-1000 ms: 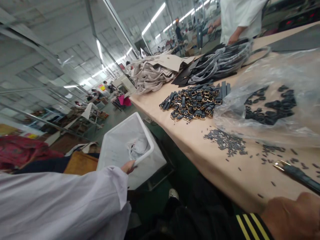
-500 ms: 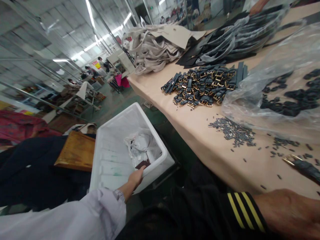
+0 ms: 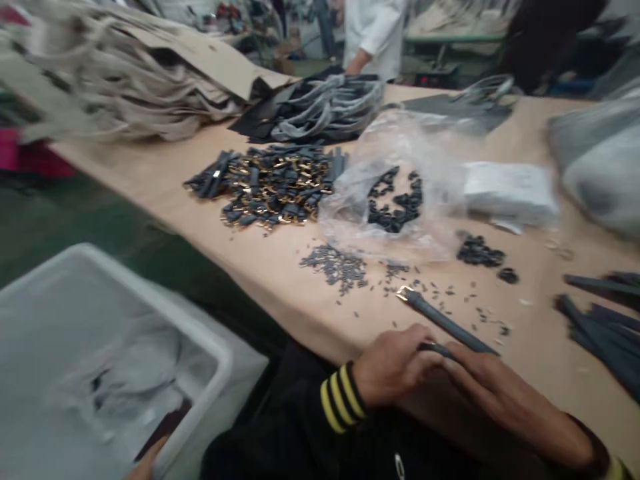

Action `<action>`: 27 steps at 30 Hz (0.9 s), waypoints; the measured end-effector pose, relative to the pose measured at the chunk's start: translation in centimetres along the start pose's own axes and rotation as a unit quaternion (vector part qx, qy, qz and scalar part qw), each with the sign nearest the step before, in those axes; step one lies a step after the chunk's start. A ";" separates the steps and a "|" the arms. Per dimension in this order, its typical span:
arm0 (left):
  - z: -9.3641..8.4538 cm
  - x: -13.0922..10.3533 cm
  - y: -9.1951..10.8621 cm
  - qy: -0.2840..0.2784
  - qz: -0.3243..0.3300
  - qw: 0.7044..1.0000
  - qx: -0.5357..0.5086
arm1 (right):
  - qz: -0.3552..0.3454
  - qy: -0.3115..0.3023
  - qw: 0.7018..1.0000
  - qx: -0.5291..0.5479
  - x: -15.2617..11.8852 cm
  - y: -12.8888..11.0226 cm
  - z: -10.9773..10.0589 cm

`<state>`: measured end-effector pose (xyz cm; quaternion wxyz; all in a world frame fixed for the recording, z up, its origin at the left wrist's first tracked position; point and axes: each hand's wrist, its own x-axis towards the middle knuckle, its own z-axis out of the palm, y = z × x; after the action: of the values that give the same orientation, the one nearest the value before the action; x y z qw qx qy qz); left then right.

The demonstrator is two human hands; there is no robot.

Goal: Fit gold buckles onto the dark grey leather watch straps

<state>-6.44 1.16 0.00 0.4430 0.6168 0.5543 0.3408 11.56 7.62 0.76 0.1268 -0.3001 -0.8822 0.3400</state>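
Note:
Close together at the table's front edge, my left hand (image 3: 393, 365) and my right hand (image 3: 510, 393) are both closed on a small dark strap (image 3: 436, 347); most of it is hidden by the fingers. Just beyond them lies a dark belt strap (image 3: 445, 320) with a gold buckle at its far left end. Small dark metal-like pieces (image 3: 340, 267) are scattered behind it. Further back is a pile of dark buckled straps (image 3: 275, 183). A clear plastic bag (image 3: 430, 150) beside the pile holds small black loops (image 3: 400, 207).
On the left, a white bin (image 3: 210, 380) holds scraps; another person's hand (image 3: 150, 460) is at its rim. Beige pieces (image 3: 150, 93) and black pieces with grey straps (image 3: 330, 107) lie at the back. More dark strips (image 3: 600, 340) lie at right. A person in white (image 3: 375, 33) stands beyond.
The view has swung right, so the bin and the other person's hand now sit lower left. My right hand has come into view, and both hands meet at the small strap.

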 end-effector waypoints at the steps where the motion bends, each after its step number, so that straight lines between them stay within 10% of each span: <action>1: -0.5 0.2 -0.5 0.046 0.012 0.999 0.019 | 0.010 -0.035 0.999 -0.010 0.6 0.1 -0.6; 7: -3.0 1.7 -3.2 0.273 0.022 0.947 0.168 | 0.032 0.001 0.995 -0.095 4.4 0.8 -1.7; 18: 0.8 4.8 -3.3 0.191 0.149 0.931 0.271 | 0.080 0.115 0.982 -0.124 5.8 3.7 0.4; 27: -9.9 7.4 -1.8 0.249 0.168 0.883 0.360 | 0.185 0.210 0.956 -0.084 0.2 8.1 -6.4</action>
<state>-15.01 10.12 1.49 -0.0259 0.7126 0.6191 0.3290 17.71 15.85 -0.04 0.2185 -0.5321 -0.7903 0.2111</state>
